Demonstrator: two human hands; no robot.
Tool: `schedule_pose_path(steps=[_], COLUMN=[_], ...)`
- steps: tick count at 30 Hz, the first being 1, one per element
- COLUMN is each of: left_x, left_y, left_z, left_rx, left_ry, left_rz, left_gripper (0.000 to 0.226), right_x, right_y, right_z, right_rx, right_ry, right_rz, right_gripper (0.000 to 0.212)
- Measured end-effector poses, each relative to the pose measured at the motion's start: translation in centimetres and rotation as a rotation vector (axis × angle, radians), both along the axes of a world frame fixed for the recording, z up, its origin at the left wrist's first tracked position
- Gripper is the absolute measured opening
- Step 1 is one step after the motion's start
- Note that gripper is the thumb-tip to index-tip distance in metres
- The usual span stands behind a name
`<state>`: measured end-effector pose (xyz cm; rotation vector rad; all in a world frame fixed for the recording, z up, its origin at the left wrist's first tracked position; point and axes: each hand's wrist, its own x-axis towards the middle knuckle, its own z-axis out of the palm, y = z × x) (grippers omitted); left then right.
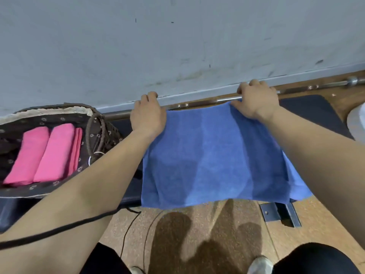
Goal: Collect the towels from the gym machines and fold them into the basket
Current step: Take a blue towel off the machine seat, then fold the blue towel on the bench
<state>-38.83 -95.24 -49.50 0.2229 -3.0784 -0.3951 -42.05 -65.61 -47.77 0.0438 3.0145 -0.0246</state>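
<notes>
**Single view.** A wide-angle camera worn on the person's head looks forward and steeply down. It faces a grey wall (177,46), which fills the upper third of the frame; the wall's foot slants up to the right. The tabletop (312,109) lies close below, at arm's length, with the blue towel (213,159) mid-frame. Both arms enter from the lower corners, and the left hand (148,115) and right hand (256,101) end near the wall's foot. The left edge cuts the basket (49,111). The floor (197,220) fills the bottom.
</notes>
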Motion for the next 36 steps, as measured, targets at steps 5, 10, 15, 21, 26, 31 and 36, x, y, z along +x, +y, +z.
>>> schedule_pose_path(steps=[5, 10, 15, 21, 26, 31, 36], left_x=[6.1, 15.7, 21.3, 22.2, 20.1, 16.6, 13.2], left_y=[-0.5, -2.0, -3.8, -3.7, 2.6, 10.1, 17.1], left_z=[1.6, 0.7, -1.8, -1.3, 1.3, 2.6, 2.5], left_rx=[0.127, 0.211, -0.057, -0.139, 0.022, 0.068, 0.071], left_ry=[0.058, -0.073, -0.149, -0.181, -0.076, 0.009, 0.035], left_rz=[-0.079, -0.151, -0.314, -0.268, -0.277, -0.445, -0.660], left_gripper=[0.051, 0.050, 0.063, 0.070, 0.062, 0.045, 0.027], right_x=[7.6, 15.8, 20.0, 20.8, 22.9, 23.3, 22.1], right_y=[-3.3, -8.0, -10.6, -9.7, -3.6, 2.6, 6.5], right_z=[1.1, 0.1, -3.3, -2.5, -1.0, 0.4, 0.7], right_rx=[-0.148, -0.251, -0.166, -0.323, -0.431, -0.507, -0.513], right_ry=[0.178, -0.001, -0.169, -0.098, 0.178, 0.256, 0.154], right_rz=[0.082, 0.216, 0.226, 0.228, 0.125, -0.133, -0.244], right_gripper=[0.041, 0.056, 0.070, 0.070, 0.064, 0.052, 0.051])
